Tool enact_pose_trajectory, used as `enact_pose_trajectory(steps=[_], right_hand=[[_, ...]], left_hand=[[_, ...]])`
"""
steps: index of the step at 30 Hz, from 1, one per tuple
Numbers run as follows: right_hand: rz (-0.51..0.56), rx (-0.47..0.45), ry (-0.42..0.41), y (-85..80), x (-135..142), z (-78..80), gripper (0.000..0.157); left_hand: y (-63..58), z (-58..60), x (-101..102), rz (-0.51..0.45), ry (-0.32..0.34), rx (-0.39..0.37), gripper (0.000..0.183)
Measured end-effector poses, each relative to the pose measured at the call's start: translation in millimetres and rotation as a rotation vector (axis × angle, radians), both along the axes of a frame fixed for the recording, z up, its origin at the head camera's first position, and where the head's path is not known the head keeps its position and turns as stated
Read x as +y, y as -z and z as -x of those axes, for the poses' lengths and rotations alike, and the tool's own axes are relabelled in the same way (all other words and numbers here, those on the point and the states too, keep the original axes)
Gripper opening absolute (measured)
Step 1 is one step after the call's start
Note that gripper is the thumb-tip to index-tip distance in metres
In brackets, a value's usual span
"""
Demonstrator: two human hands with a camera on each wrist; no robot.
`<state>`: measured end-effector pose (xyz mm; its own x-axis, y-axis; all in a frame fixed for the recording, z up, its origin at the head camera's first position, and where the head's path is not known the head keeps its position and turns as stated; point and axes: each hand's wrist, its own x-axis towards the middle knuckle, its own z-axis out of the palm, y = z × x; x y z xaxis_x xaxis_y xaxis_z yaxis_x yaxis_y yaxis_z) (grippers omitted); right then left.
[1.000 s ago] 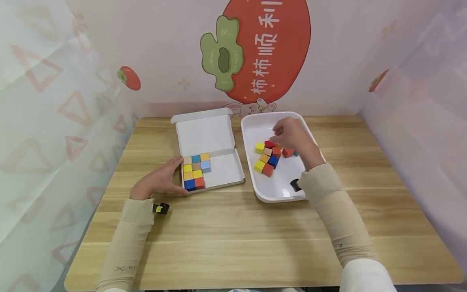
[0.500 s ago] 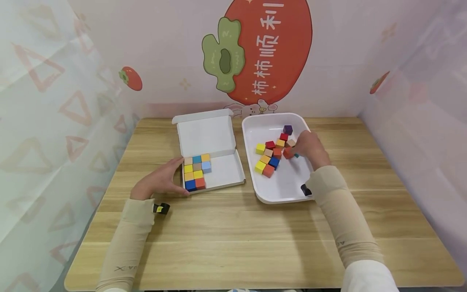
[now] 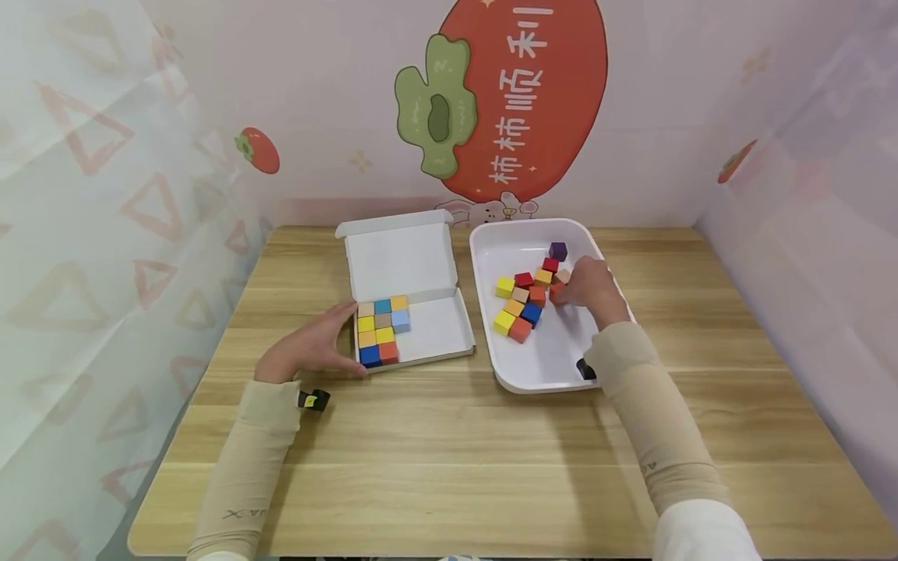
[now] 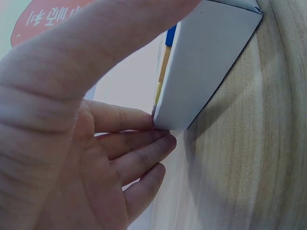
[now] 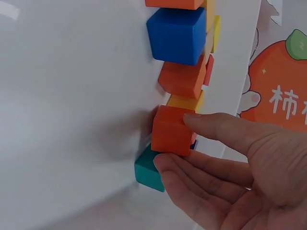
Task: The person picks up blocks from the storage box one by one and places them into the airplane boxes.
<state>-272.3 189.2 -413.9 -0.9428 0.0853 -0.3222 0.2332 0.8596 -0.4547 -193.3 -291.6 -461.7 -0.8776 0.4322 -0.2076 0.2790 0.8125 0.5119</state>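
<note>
My left hand (image 3: 312, 343) spans the left end of a white cardboard box (image 3: 438, 331), thumb at the near corner and fingers at the far one. In the left wrist view the fingertips (image 4: 163, 136) touch the box's corner. Coloured cubes (image 3: 383, 335) sit in rows in the box's left part; its lid stands open. Inside the white tray (image 3: 540, 366), my right hand (image 3: 594, 288) pinches an orange-red cube (image 5: 170, 129) between thumb and fingers. A teal cube (image 5: 149, 168) lies just below it in the right wrist view, partly behind the fingers.
Several loose cubes cluster in the tray, among them a blue cube (image 3: 531, 314), a yellow cube (image 3: 503, 322) and a purple cube (image 3: 558, 251). Box and tray stand side by side on a wooden table (image 3: 435, 460), with a printed wall (image 3: 316, 101) behind.
My right hand has come down and towards me from the tray's far part and now grips the orange-red cube. The left hand stays at the box; the view has shifted slightly.
</note>
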Motion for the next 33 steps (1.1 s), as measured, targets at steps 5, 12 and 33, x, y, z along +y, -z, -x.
enact_pose_trajectory(steps=[5, 12, 33], right_hand=[[0.046, 0.06, -0.018, -18.1, 0, -4.8, 0.037], [0.073, 0.161, -0.135, -49.4, -19, -11.0, 0.022], [0.147, 0.182, -0.699, -54.5, -165, 2.5, 0.024]], left_hand=[[0.3, -0.3, 0, 0.002, 0.002, 0.005, 0.132], [-0.2, 0.1, 0, -0.004, 0.004, 0.005, 0.131], [2.5, 1.3, 0, 0.012, -0.006, 0.0, 0.133]])
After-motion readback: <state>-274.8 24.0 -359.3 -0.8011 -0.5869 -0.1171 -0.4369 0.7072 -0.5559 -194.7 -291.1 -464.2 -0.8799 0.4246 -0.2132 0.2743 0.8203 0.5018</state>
